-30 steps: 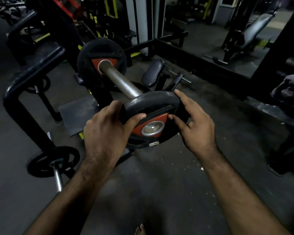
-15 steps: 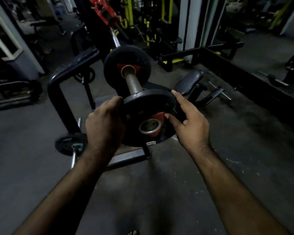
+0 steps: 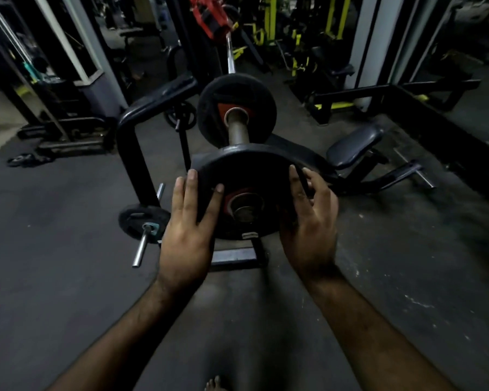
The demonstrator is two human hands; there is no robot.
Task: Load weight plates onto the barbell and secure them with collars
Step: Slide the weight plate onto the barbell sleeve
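A black weight plate (image 3: pixel 247 170) with a red hub sits on the near end of the barbell sleeve (image 3: pixel 237 131). My left hand (image 3: pixel 188 221) lies flat against its left face with straight fingers. My right hand (image 3: pixel 308 218) presses its right side, fingers mostly straight, thumb towards the hub. A second black plate (image 3: pixel 209 114) with a red centre sits further up the sleeve. Beyond it the chrome bar (image 3: pixel 230 55) runs towards a red fitting (image 3: pixel 209 15). I see no collar.
A black padded frame (image 3: pixel 141 114) stands at left, with a small loaded bar (image 3: pixel 143 224) on the floor beside it. A padded seat (image 3: pixel 353 145) and its legs lie at right. More machines fill the back. Grey rubber floor surrounds me.
My left hand has loosened from gripping the plate's rim to lying flat on its face. The view has swung so the sleeve points straight away. The near plate now faces me more squarely.
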